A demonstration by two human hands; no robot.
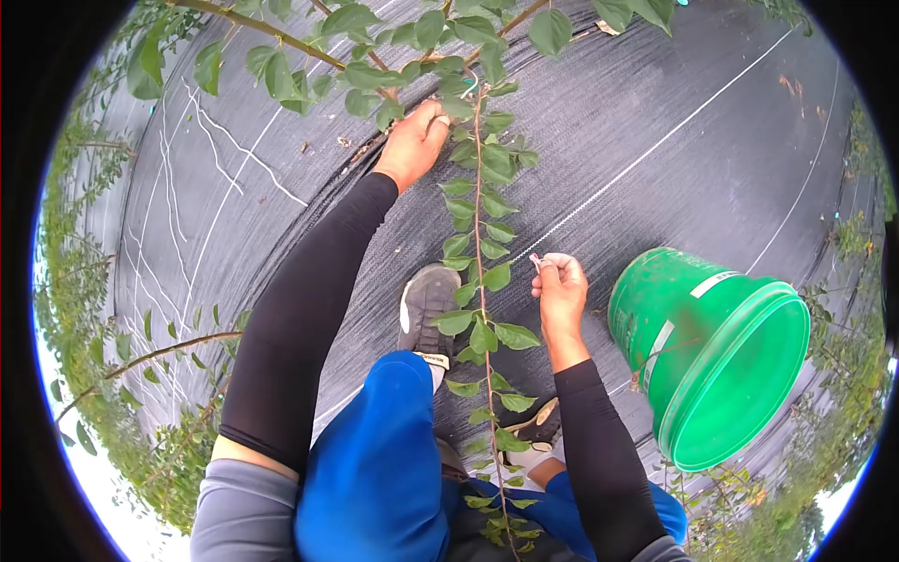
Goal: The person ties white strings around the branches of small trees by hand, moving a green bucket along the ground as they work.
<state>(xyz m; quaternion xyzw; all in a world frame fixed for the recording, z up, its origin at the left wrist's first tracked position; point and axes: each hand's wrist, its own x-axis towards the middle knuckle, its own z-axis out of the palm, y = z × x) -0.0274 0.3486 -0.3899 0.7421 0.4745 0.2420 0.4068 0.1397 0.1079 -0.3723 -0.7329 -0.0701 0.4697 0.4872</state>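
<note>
My left hand (415, 145) is closed at the upper part of a leafy branch (479, 187), where it meets thicker limbs. Leaves hide some of its fingertips. A thin pale blue-green tie (471, 84) shows just beside these fingers. The branch runs down the middle of the view toward my body. To its right, my right hand (560, 290) pinches a small pink-and-white piece (537, 261) between thumb and forefinger. That piece is too small to name, and the hand is apart from the branch.
A green bucket (655, 290) lies tilted at the right, its mouth toward me. Black woven ground cover (637, 122) spreads underneath, with loose white strings (220, 155) at the left. Thicker limbs (272, 33) cross the top. My shoe (431, 309) stands beside the branch.
</note>
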